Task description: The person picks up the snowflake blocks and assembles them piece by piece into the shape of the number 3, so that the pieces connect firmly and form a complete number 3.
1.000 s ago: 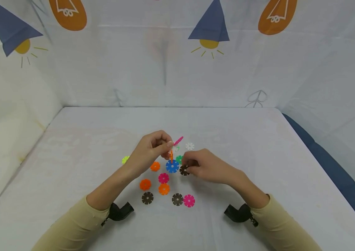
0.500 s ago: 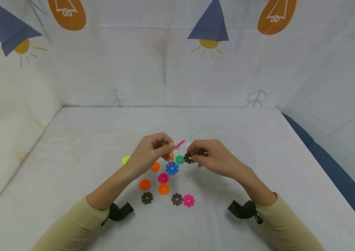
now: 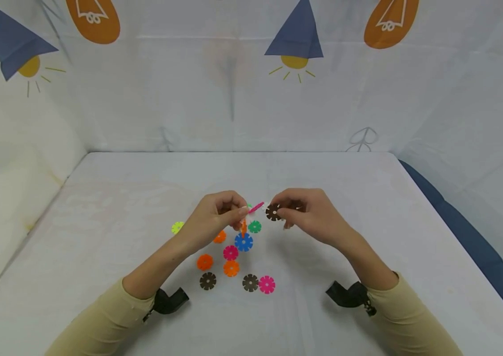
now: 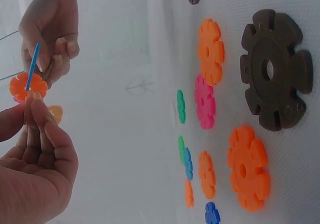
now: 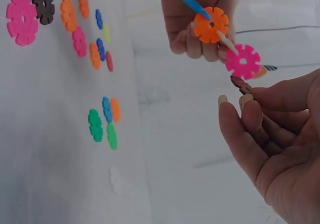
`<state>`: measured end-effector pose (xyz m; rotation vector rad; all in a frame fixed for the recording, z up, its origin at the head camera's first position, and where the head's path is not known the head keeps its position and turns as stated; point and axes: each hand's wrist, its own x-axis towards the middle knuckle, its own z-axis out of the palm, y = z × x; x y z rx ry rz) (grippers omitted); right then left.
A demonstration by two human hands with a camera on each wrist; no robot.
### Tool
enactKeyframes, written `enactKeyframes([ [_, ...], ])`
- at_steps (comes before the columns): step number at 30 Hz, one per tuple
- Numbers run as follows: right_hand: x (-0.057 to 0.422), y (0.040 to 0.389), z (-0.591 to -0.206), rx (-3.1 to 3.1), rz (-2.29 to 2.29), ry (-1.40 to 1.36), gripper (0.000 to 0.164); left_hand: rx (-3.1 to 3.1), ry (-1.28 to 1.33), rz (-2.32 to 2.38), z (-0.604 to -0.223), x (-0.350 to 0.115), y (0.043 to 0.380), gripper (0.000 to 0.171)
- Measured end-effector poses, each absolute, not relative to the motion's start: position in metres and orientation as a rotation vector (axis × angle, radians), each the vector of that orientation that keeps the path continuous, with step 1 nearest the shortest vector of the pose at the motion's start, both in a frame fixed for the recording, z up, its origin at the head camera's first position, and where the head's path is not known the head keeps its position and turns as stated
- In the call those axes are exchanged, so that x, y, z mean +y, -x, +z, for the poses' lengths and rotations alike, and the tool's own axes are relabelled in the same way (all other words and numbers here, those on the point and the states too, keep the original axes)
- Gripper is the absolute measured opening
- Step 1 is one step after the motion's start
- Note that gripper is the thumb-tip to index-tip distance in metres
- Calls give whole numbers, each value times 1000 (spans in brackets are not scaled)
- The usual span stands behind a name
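In the head view my left hand (image 3: 216, 212) pinches a short chain of slotted snowflake discs. A blue disc (image 3: 243, 242) hangs lowest, then an orange disc (image 5: 212, 24), a white disc (image 5: 228, 42) and a pink disc (image 5: 243, 62) at the other end. My right hand (image 3: 309, 212) pinches a dark brown snowflake disc (image 3: 273, 212) between thumb and fingers. The brown disc is close beside the pink one; whether they touch I cannot tell. Both hands are raised above the table, and my left fingers partly cover the chain.
Loose discs lie on the white table (image 3: 367, 198) below and before the hands: a green disc (image 3: 254, 227), a yellow disc (image 3: 177, 227), a pink disc (image 3: 267, 285), a brown disc (image 3: 208, 281) and several others. White printed cloth (image 3: 189, 99) surrounds the table's back and sides.
My right hand has lifted the brown disc from beside the chain's blue disc and moved it up and rightward, level with the pink disc. The left hand has shifted slightly down with the chain.
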<state>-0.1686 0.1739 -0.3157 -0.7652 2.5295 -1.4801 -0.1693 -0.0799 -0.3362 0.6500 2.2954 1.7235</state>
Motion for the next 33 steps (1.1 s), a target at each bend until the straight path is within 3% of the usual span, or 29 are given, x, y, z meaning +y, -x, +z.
enactKeyframes([
  [33,174,164,-315,2435,-1566,785,16,2448,-751,1543,-337,-77,163,6],
])
